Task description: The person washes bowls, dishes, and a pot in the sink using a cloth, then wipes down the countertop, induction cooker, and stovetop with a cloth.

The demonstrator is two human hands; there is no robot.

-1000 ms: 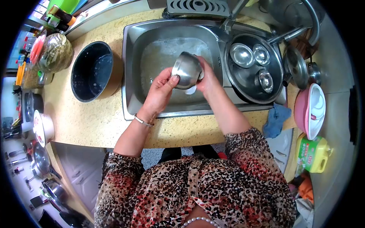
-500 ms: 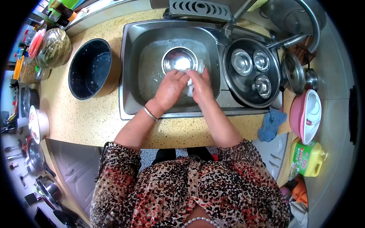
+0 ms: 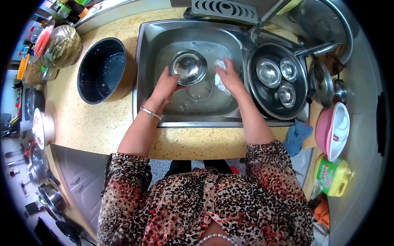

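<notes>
Steel bowl (image 3: 188,67) tipped mouth-up over the sink (image 3: 143,49), rim gripped by left hand (image 3: 165,86); right hand (image 3: 228,78) just beside, clutching white cloth (image 3: 220,80)

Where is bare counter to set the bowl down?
Bare counter lies between the sink front and the dark pot. Right of the sink is crowded: pan of small bowls, blue cloth, pink basin.

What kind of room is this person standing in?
Most likely a home kitchen. A steel sink is set into a speckled counter; the left hand holds a steel bowl over it, and a dish-soap bottle stands nearby.
</notes>
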